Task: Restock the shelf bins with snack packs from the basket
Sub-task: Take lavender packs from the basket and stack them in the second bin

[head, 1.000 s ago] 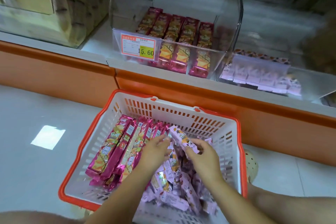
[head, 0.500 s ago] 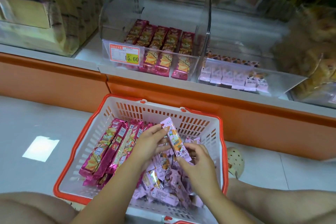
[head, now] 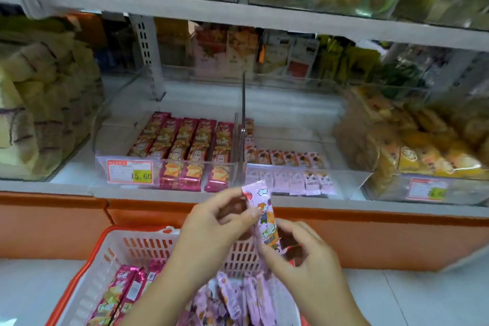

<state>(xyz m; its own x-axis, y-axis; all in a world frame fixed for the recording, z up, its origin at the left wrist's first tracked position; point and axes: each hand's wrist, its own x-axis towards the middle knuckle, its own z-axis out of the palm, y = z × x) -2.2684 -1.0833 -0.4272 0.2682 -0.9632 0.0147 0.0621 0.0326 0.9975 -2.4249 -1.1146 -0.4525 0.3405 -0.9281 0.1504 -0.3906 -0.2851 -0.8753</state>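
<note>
A pale pink snack pack [head: 264, 217] stands nearly upright above the basket, held between both hands. My left hand [head: 214, 227] pinches its upper part, and my right hand [head: 304, 257] grips its lower end. Below them is the white basket with an orange rim [head: 111, 249], holding magenta packs [head: 124, 294] on the left and more pink packs [head: 238, 299] in the middle. On the shelf, one clear bin [head: 127, 137] holds rows of magenta packs [head: 185, 145]. The clear bin to its right [head: 346, 180] holds a row of pink packs [head: 288, 169].
A price tag reading 15.60 [head: 129, 171] hangs on the left bin. Yellow wrapped cakes [head: 39, 103] fill the bin at far left, and orange-yellow snacks [head: 412, 145] the bin at far right. An orange shelf base [head: 383, 238] runs below; an upper shelf [head: 238, 21] overhangs.
Both hands have lifted the pink pack up out of the basket toward the shelf edge. The view has tilted upward, so more of the shelf shows.
</note>
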